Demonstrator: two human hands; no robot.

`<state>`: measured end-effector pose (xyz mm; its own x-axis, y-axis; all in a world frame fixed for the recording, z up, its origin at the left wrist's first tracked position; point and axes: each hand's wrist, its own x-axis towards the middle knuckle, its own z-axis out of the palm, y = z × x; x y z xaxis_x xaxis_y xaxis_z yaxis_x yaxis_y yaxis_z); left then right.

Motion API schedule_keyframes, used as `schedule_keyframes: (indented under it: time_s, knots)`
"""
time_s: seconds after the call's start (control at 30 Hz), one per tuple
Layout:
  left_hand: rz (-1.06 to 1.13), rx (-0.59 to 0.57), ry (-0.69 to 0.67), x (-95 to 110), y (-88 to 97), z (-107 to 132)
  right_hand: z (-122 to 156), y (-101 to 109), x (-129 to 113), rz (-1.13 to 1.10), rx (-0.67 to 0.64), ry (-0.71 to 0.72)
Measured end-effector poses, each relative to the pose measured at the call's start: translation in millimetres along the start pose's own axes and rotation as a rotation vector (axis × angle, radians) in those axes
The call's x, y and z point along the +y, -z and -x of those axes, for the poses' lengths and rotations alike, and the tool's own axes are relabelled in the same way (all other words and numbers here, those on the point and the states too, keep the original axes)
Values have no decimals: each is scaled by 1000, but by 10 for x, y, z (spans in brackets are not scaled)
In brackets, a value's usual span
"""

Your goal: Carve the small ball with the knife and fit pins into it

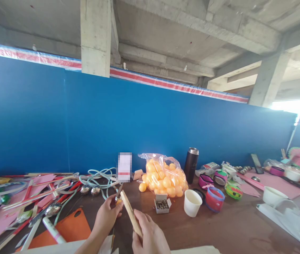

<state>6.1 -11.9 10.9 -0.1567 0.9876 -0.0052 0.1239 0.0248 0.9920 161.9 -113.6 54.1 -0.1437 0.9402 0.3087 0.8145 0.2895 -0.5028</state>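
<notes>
The right hand (150,234) is closing its fingers around the lower end of a wooden strip (130,211) and holding it tilted, its upper end leaning up and to the left. The left hand (109,213) is pinching something slim and grey just at that upper end, possibly a small metal tool (119,191), though it is too small to tell for sure; a spot of orange is showing at the fingertips. Both hands are working over the near edge of a brown table (218,229), close together. Bare tabletop is lying open to the right of the hands, reaching to a white paper cup (192,203) and a small open box (161,205) standing near the strip. Behind the box, a clear bag of orange balls (163,176) is sitting, with a black flask (191,165) upright just beside it. Room on the left is tighter: an orange sheet (72,229) is lying near the left wrist, and spoons (90,190), a coiled pale cord (99,176) and pink paper strips (33,197) are crowding that side. A blue wall (139,123) is closing off the table's far edge.
</notes>
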Motion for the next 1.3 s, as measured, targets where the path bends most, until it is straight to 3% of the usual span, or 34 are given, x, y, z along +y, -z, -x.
schedule_keyframes:
  time_s: [0.67,0.97,1.3]
  knots:
    - [-23,-30,16,0,-18,7,-8,52,19,-30,-35,1]
    - [-296,-63,-49,101,-25,92,-6,11,7,-41,-107,18]
    - [-233,-84,-25,84,-40,71,-9,-76,86,-65,-82,43]
